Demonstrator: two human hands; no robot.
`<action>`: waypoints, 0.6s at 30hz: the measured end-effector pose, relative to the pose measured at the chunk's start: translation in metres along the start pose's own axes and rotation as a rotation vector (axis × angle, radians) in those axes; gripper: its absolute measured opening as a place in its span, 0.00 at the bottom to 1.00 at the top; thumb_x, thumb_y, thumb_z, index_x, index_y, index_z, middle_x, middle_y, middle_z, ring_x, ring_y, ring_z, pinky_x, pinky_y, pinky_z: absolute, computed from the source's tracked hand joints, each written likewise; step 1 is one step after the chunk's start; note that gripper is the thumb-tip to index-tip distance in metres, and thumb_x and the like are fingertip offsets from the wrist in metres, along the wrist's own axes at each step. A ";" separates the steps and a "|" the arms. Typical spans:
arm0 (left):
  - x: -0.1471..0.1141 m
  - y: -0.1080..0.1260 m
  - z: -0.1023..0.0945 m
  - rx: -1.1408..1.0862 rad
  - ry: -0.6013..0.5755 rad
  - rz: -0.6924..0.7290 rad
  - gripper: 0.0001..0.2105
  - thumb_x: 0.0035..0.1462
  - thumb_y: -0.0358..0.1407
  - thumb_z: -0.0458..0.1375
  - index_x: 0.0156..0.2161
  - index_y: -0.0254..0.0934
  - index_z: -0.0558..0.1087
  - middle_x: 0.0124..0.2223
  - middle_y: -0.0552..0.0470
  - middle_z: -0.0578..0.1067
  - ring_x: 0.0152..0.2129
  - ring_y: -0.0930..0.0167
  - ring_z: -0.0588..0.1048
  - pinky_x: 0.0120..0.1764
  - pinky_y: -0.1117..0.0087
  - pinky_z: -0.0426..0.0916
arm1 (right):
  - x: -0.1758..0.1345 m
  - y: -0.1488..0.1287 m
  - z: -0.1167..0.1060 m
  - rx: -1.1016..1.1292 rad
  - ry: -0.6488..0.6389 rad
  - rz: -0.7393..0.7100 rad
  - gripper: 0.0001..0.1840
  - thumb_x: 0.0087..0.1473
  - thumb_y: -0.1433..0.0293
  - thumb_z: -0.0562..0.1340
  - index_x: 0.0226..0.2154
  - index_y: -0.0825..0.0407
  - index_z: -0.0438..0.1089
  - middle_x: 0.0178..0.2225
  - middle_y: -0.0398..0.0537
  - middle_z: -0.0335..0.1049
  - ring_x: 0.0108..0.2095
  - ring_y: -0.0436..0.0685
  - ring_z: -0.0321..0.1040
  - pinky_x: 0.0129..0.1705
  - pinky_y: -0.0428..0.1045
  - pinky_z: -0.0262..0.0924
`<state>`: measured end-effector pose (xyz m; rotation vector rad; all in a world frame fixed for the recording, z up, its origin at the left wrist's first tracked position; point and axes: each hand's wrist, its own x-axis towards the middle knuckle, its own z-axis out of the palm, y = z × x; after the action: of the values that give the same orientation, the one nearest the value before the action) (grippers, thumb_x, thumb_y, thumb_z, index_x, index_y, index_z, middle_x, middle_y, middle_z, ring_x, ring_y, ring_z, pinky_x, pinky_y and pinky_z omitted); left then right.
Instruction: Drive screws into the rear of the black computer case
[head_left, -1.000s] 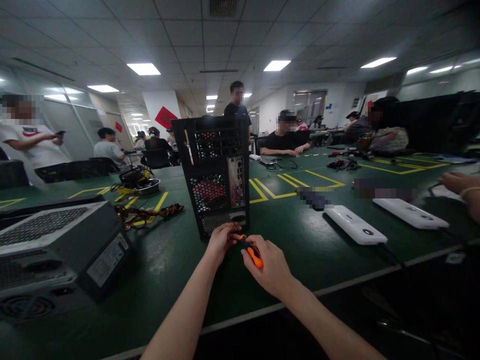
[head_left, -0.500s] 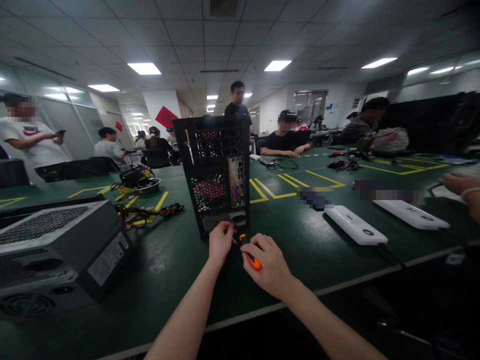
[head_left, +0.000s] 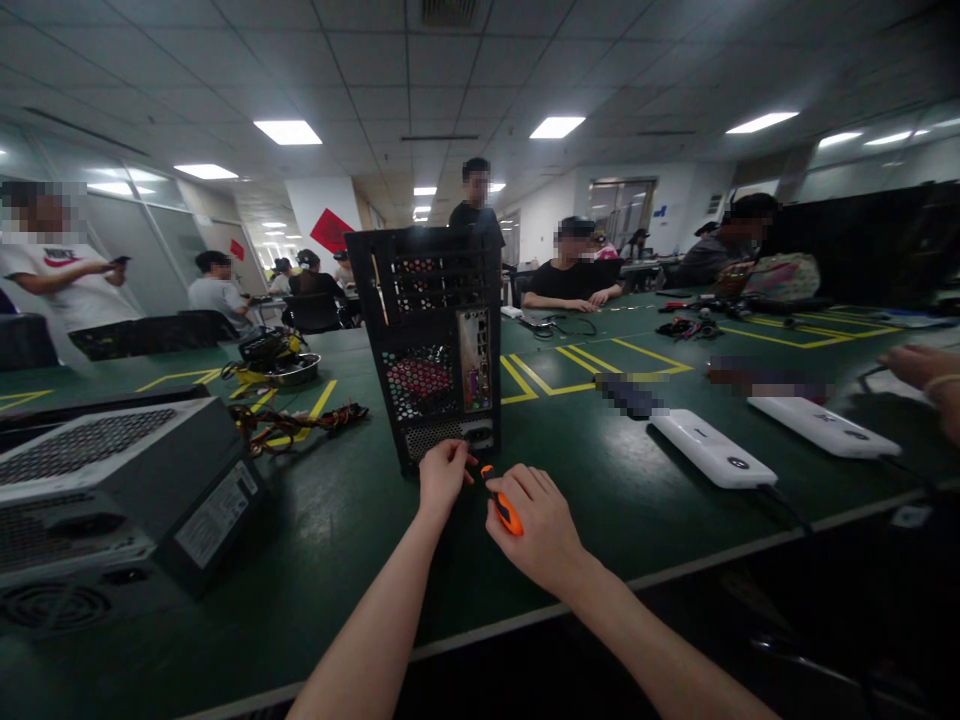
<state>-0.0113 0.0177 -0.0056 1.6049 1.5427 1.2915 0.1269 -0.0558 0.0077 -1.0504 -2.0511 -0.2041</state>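
A black computer case (head_left: 420,330) stands upright on the green table, its rear side with ports and vents facing me. My right hand (head_left: 544,525) is closed around the orange and black handle of a screwdriver (head_left: 510,512), which points toward the lower rear of the case. At that lower edge, close to the power socket (head_left: 478,436), my left hand (head_left: 444,478) has its fingertips pinched together. Whatever lies between those fingertips is too small or hidden to make out. The screwdriver's thin shaft is hard to see near the left fingers.
Two grey power supplies (head_left: 97,500) sit at the left, with a cable bundle (head_left: 300,425) and a metal bowl (head_left: 296,368) behind. White power banks (head_left: 712,450) lie to the right. Another person's hand (head_left: 922,370) is at the right edge. Several people sit or stand beyond.
The screwdriver and my right hand have shifted slightly, and the handle's front end sits a little farther from my left fingers. My left hand stays nearly in place at the case.
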 end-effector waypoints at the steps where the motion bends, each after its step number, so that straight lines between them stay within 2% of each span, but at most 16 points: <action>1: 0.000 -0.001 0.000 -0.004 -0.002 0.000 0.13 0.50 0.40 0.47 0.29 0.34 0.69 0.25 0.52 0.73 0.11 0.78 0.67 0.18 0.77 0.59 | 0.000 0.000 0.000 0.000 -0.013 -0.002 0.07 0.47 0.72 0.52 0.32 0.53 0.63 0.30 0.48 0.59 0.33 0.54 0.56 0.36 0.51 0.52; 10: 0.003 -0.005 0.003 -0.015 -0.021 0.008 0.11 0.50 0.39 0.47 0.28 0.34 0.68 0.23 0.53 0.72 0.10 0.79 0.67 0.17 0.79 0.58 | -0.001 0.001 0.000 0.040 -0.031 0.028 0.08 0.50 0.69 0.51 0.35 0.53 0.61 0.30 0.47 0.62 0.31 0.52 0.58 0.35 0.49 0.53; 18: 0.002 -0.006 0.003 -0.018 -0.014 0.020 0.11 0.50 0.38 0.47 0.29 0.34 0.68 0.23 0.53 0.72 0.11 0.78 0.67 0.18 0.78 0.59 | 0.000 -0.002 -0.002 0.014 -0.092 -0.011 0.07 0.45 0.74 0.54 0.32 0.52 0.62 0.29 0.46 0.59 0.32 0.53 0.57 0.35 0.49 0.51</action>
<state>-0.0113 0.0210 -0.0113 1.6188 1.5066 1.2981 0.1268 -0.0581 0.0099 -1.0573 -2.1381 -0.1495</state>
